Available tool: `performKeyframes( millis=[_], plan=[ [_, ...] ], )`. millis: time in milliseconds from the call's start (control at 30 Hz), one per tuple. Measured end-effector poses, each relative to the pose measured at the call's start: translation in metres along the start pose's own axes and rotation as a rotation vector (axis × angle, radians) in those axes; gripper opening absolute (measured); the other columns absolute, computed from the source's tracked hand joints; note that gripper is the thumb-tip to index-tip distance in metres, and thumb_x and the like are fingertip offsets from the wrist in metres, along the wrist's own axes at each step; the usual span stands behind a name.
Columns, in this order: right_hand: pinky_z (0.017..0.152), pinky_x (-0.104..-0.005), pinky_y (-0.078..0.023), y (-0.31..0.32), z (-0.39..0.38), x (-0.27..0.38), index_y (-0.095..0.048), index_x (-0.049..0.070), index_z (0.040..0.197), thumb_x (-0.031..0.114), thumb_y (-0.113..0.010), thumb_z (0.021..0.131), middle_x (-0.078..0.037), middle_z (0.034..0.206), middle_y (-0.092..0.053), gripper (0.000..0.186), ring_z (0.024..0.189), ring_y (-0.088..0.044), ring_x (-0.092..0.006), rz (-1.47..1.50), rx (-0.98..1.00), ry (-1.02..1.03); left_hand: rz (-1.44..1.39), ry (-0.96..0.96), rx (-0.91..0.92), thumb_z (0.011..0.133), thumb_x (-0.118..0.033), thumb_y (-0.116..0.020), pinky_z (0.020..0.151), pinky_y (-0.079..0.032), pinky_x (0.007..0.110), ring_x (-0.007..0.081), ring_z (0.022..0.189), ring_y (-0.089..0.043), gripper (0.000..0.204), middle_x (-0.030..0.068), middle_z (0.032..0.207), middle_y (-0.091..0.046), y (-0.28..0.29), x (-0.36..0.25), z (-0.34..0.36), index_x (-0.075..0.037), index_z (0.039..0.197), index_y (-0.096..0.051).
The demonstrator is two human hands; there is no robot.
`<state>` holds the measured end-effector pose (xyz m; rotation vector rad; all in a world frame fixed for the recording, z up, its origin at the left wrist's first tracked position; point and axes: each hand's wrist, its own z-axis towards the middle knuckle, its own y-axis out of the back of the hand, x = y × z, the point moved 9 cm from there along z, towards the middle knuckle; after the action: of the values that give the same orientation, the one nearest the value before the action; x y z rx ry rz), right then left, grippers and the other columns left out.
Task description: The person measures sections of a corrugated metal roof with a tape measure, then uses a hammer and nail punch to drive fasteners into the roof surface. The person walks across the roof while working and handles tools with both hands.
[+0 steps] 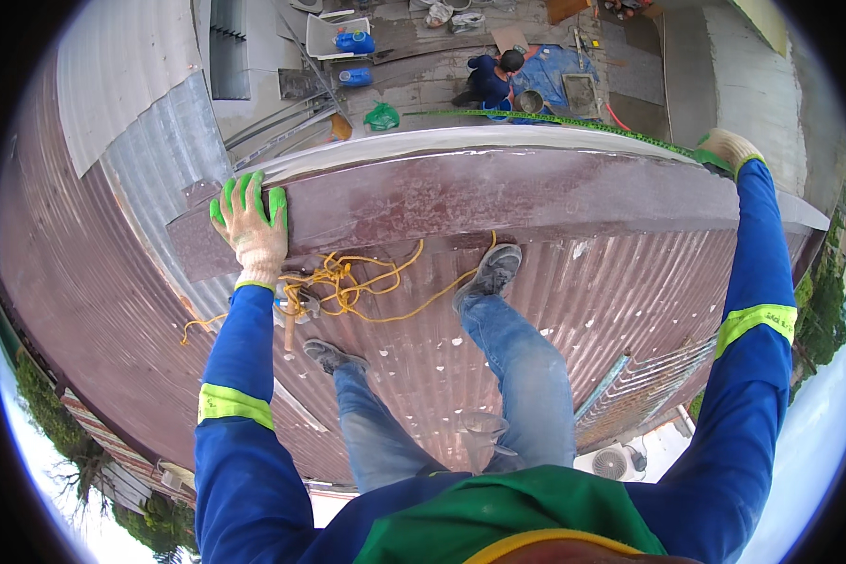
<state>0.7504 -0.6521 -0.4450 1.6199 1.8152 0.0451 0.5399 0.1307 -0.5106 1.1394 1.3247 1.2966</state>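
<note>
The left hand (252,230) lies flat, fingers spread, on the left end of the brown flashing (498,193); the right hand (728,148), well apart from it, curls at the flashing's right end. A green tape (555,119) reaches that hand along the flashing's far edge, over the drop to the yard; whether the fingers grip it I can't quite tell. Between the hands the flashing's face is open. On its near side, a tangled yellow rope (348,282) and a wooden handle (289,329) crowd the left forearm, while the corrugated roof (620,282) gives more room rightward.
</note>
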Motion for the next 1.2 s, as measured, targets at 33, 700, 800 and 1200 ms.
performKeyframes(
  millis=[33, 700, 800, 1200],
  plan=[
    [0.065, -0.0453, -0.051, 0.001, 0.003, 0.006, -0.08, 0.0, 0.09, 0.031, -0.069, 0.082, -0.014, 0.079, -0.074, 0.033, 0.072, -0.07, -0.0269, 0.01, -0.032, 0.022, -0.007, -0.001, 0.002, 0.097, -0.039, -0.073, 0.128, -0.019, 0.059, 0.0321, 0.15, -0.043, 0.054, 0.0056, 0.151, -0.057, -0.001, 0.0, 0.0, -0.021, 0.147, -0.061],
    [0.088, -0.0446, -0.054, -0.057, 0.099, 0.317, -0.078, 0.013, 0.124, 0.031, -0.064, 0.093, -0.016, 0.107, -0.077, 0.039, 0.097, -0.07, -0.0347, 0.354, 0.001, 0.569, -0.02, -0.018, 0.013, 0.093, -0.037, -0.077, 0.128, -0.016, 0.06, 0.0345, 0.151, -0.04, 0.058, 0.0092, 0.149, -0.057, 0.0, -0.001, 0.003, -0.018, 0.145, -0.06],
    [0.089, -0.0423, -0.052, -0.057, 0.106, 0.346, -0.078, 0.013, 0.123, 0.029, -0.062, 0.092, -0.014, 0.103, -0.076, 0.038, 0.095, -0.068, -0.0302, 0.44, -0.026, 0.624, -0.031, -0.016, 0.021, 0.093, -0.036, -0.078, 0.128, -0.016, 0.06, 0.0345, 0.151, -0.04, 0.058, 0.0095, 0.149, -0.056, -0.001, 0.0, 0.003, -0.018, 0.145, -0.06],
    [0.072, -0.0395, -0.054, -0.027, 0.135, 0.44, -0.068, 0.01, 0.138, 0.025, -0.062, 0.101, -0.013, 0.109, -0.076, 0.04, 0.081, -0.068, -0.0232, 0.477, -0.054, 0.81, -0.027, -0.003, 0.049, 0.096, -0.031, -0.074, 0.128, -0.016, 0.06, 0.0331, 0.15, -0.04, 0.055, 0.0065, 0.149, -0.056, 0.004, -0.005, 0.005, -0.021, 0.148, -0.058]
  ],
)
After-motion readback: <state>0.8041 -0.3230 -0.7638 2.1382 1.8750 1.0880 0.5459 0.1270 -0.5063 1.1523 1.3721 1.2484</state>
